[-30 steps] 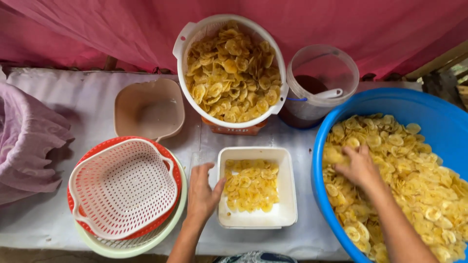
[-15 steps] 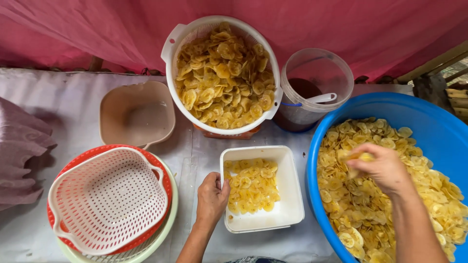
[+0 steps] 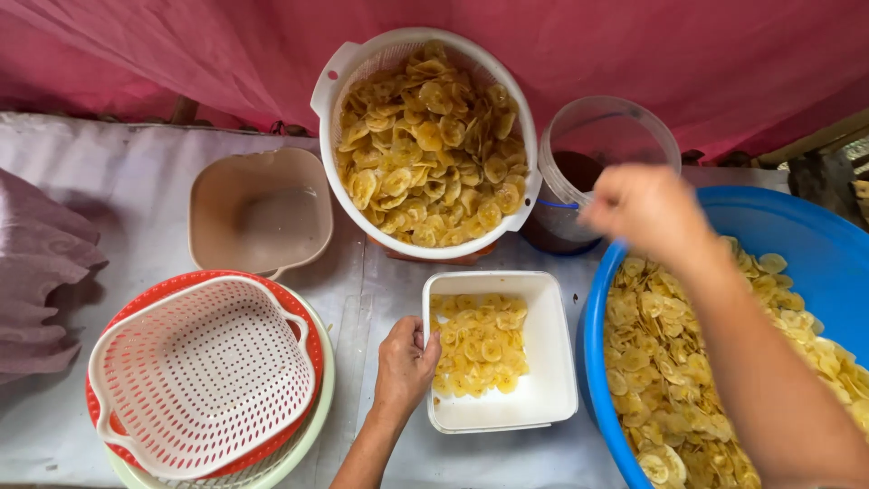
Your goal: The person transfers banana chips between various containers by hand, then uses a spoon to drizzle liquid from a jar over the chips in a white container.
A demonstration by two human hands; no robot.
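Note:
My left hand point(image 3: 403, 367) grips the left rim of a white square container point(image 3: 539, 398) that holds a thin layer of yellow banana chips point(image 3: 480, 344). My right hand point(image 3: 647, 210) is raised and blurred above the far-left rim of a big blue tub point(image 3: 815, 217), which is filled with chips point(image 3: 688, 380). Its fingers are curled shut and hide whatever is inside. It hovers just right of a round white colander point(image 3: 330, 81) heaped with chips point(image 3: 425, 136), and over the edge of a clear plastic bucket point(image 3: 615, 127).
A beige tub point(image 3: 258, 213) stands at the back left. Front left, a white perforated basket point(image 3: 204, 376) is stacked on a red one point(image 3: 181, 281). A purple cloth point(image 3: 36, 272) lies at the left edge. A pink sheet point(image 3: 181, 45) hangs behind the white-covered table point(image 3: 109, 172).
My right hand closed on chips in the blue tub, then lifted up and left to the tub's rim. My left hand went from open beside the white container to gripping its rim.

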